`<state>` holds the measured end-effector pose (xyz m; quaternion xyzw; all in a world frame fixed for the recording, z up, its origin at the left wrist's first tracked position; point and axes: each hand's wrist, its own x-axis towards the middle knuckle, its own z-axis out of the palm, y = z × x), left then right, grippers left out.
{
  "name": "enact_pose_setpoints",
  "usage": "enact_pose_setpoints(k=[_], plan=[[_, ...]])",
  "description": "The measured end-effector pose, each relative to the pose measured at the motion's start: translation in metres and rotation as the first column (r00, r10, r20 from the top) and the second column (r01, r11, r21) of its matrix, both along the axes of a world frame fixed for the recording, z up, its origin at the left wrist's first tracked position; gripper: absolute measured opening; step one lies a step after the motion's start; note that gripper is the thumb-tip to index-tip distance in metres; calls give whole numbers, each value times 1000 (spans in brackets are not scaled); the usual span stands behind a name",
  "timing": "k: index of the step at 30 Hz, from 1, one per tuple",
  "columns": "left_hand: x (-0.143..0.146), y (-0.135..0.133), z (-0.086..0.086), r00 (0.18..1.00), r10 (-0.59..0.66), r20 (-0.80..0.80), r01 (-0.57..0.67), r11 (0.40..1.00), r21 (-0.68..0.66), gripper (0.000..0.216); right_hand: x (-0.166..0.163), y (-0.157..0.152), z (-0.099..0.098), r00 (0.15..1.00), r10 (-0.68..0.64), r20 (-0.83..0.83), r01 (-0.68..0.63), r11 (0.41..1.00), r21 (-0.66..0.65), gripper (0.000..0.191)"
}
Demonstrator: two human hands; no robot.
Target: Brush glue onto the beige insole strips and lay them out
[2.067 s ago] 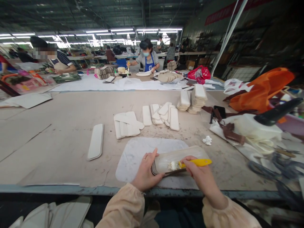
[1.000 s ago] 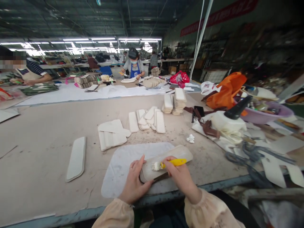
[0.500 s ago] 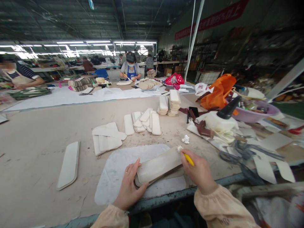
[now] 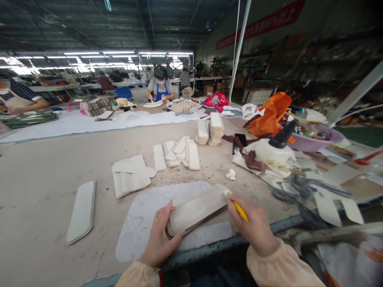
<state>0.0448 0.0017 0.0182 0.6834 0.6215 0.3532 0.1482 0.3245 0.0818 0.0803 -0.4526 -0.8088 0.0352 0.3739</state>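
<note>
A stack of long, pale panels with rounded ends [image 4: 197, 207] lies slantwise on a white sheet [image 4: 131, 235] at the table's near edge. My left hand [image 4: 161, 235] grips the stack's left end, thumb along the near side and fingers on the far side. In my right hand [image 4: 251, 219] is a yellow-handled brush [image 4: 240, 211], its white tip touching the stack's right end. Just beyond that end sits a crumpled white scrap [image 4: 231, 174]. Left of the sheet lies another pale panel [image 4: 81, 211].
Farther back are overlapping pale panels [image 4: 131, 175], smaller loose strips [image 4: 181, 151] and neat piles [image 4: 216, 129]. To the right stand a white bottle with a black nozzle [image 4: 273, 153], scissors [image 4: 308, 187] and a lilac basin [image 4: 320, 139]. A co-worker [image 4: 161, 85] sits across the table.
The brush tip has slid a little toward me along the stack's right end. My left hand keeps its grip. The whole view has shifted slightly, so things appear farther left.
</note>
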Motion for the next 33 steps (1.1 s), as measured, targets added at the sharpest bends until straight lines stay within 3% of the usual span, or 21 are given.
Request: enact_pose_setpoints(k=[2, 4, 6, 8, 9, 11, 14, 18, 22, 24, 26, 29, 31, 33], plan=[[0, 0, 0, 1000, -4, 4, 4, 1000, 3, 88, -2, -3, -1, 989, 10, 147, -5, 999, -33, 15], [0, 0, -1, 1000, -8, 8, 8, 1000, 3, 89, -18, -18, 1, 972, 131, 196, -109, 987, -120, 19], [0, 1, -1, 1000, -11, 15, 10, 1000, 5, 89, -41, -35, 4, 957, 275, 87, -249, 940, -233, 20], [0, 1, -2, 1000, -11, 23, 11, 1000, 8, 88, -60, -45, 7, 921, 358, -150, -388, 846, -366, 21], [0, 2, -2, 1000, -10, 26, 10, 1000, 9, 88, -64, -45, 7, 900, 335, -279, -429, 798, -424, 23], [0, 2, -2, 1000, -8, 28, 8, 1000, 0, 88, -61, -35, 6, 879, 139, -456, -392, 754, -527, 25], [0, 1, -1, 999, -7, 31, 8, 1000, -27, 89, -29, -3, 1, 867, -257, -427, -98, 752, -652, 25], [1, 0, 1, 999, -2, 47, 4, 999, -42, 88, 17, 28, -3, 853, -398, -339, 159, 815, -557, 26], [2, 1, 4, 999, 2, 47, -1, 999, -32, 87, 10, 12, -6, 952, -273, -137, 226, 932, -283, 24], [2, 1, 4, 999, 7, 42, -6, 1000, -26, 88, -11, -9, -4, 984, -160, 81, 170, 976, -137, 20], [2, 0, 4, 999, 5, 40, -4, 1000, -17, 89, -32, -28, 1, 979, 18, 203, 6, 993, -117, 22], [2, 0, 3, 999, 2, 49, -2, 1000, -3, 89, -48, -42, 8, 945, 293, 144, -271, 950, -154, 18], [3, 0, 3, 998, 10, 56, -10, 1000, 0, 88, -43, -34, 8, 961, 267, 74, -259, 961, -98, 15], [3, 0, 3, 998, 17, 59, -17, 1000, 0, 87, -32, -16, 2, 993, 90, 78, -87, 996, -31, 15]])
